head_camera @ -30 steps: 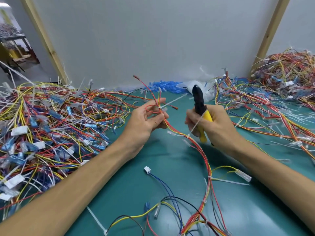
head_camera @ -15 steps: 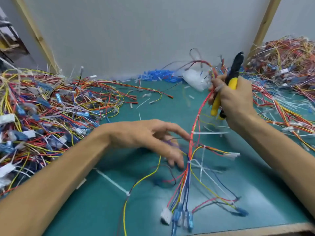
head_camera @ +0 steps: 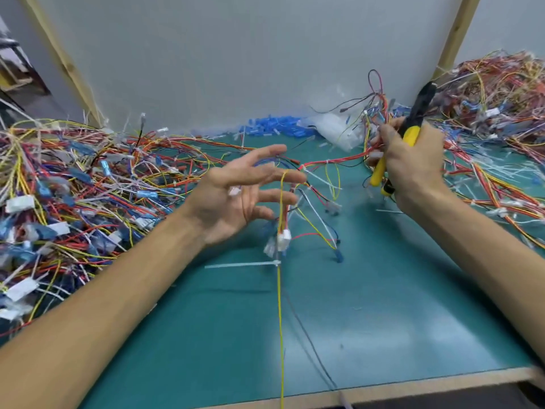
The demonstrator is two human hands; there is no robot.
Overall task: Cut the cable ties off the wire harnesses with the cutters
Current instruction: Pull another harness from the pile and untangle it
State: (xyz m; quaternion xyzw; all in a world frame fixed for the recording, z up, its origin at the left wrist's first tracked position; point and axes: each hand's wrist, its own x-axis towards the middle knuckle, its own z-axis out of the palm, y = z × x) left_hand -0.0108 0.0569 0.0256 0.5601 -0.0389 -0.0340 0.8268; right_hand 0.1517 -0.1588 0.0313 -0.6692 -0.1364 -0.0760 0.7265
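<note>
While the harness (head_camera: 333,162) hung from the R hand (head_camera: 413,169) over the worktop (head_camera: 368,305), the step prob. called for pinning one strand w/ the L hand (head_camera: 236,196) and nipping the tie (head_camera: 250,264) at its head, clear of wires. L hand was released, fingers (head_camera: 274,177) spread, palm turned inward, yellow wire (head_camera: 280,305) across them; R hand, raised, clenched the cutters (head_camera: 411,134) plus harness end.

Bright, even overhead light, soft shadows, slight motion blur, wide-angle bending at edges.
</note>
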